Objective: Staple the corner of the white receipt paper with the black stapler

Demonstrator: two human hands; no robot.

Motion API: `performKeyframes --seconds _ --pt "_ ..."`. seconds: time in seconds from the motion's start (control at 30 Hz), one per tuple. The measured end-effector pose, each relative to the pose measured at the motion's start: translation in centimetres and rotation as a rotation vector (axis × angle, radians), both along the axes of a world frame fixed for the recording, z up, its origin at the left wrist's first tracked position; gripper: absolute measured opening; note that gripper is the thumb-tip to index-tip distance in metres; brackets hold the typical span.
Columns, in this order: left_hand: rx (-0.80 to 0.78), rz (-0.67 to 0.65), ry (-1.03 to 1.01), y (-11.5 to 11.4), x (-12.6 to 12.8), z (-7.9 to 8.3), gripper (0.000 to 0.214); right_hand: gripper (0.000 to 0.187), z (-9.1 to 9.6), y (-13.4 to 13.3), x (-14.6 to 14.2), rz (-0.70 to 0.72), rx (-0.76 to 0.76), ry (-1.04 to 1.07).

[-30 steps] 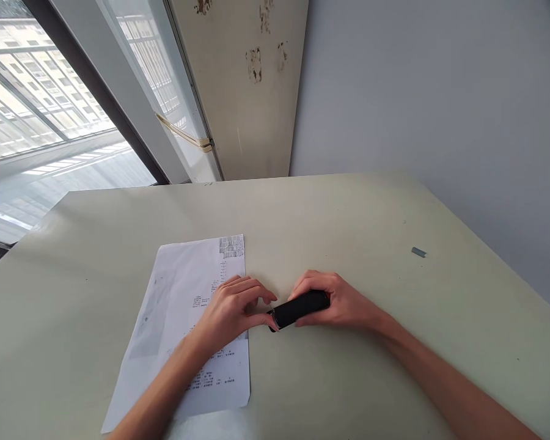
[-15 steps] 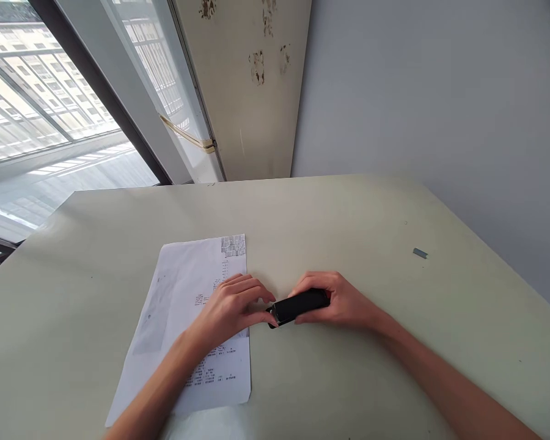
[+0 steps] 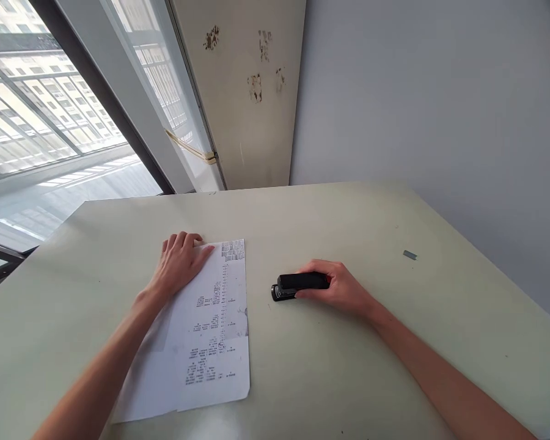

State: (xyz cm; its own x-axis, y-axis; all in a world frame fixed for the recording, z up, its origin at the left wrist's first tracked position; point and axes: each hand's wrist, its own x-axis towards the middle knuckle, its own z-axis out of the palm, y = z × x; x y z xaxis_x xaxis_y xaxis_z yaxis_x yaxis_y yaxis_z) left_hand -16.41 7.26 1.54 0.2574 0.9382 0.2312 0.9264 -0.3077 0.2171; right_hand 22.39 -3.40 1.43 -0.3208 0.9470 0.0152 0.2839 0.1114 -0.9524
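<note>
My right hand point(image 3: 337, 282) is wrapped round the rear of a black stapler point(image 3: 302, 281), which is at the table surface to the right of the papers, its front end pointing left. The printed paper sheets point(image 3: 211, 342) lie on the table with one edge offset from another, so there seems to be more than one. My left hand point(image 3: 179, 260) rests flat on the upper left part of the sheets, fingers stretched past their far edge. A gap of bare table separates the stapler from the paper's right edge.
A small strip of staples point(image 3: 410, 255) lies on the pale table point(image 3: 348, 226) at the right. Behind the table stand a grey wall point(image 3: 417, 91), a cream panel with brown marks point(image 3: 242, 134) and a window point(image 3: 50, 104) at the left.
My left hand has left the stapler's front end and moved left and away from me onto the sheets. The stapler in my right hand has turned more level and sits slightly farther away.
</note>
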Motion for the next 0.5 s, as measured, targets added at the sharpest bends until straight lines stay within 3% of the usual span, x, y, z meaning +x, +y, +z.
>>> performKeyframes --seconds 0.3,0.5 --pt "-0.073 -0.079 -0.250 -1.6 2.8 -0.9 0.040 0.034 -0.2 0.5 1.0 -0.071 -0.032 0.007" --pt "-0.107 -0.138 -0.267 -2.9 6.0 -0.9 0.040 0.033 -0.4 0.6 0.8 -0.075 -0.012 -0.007"
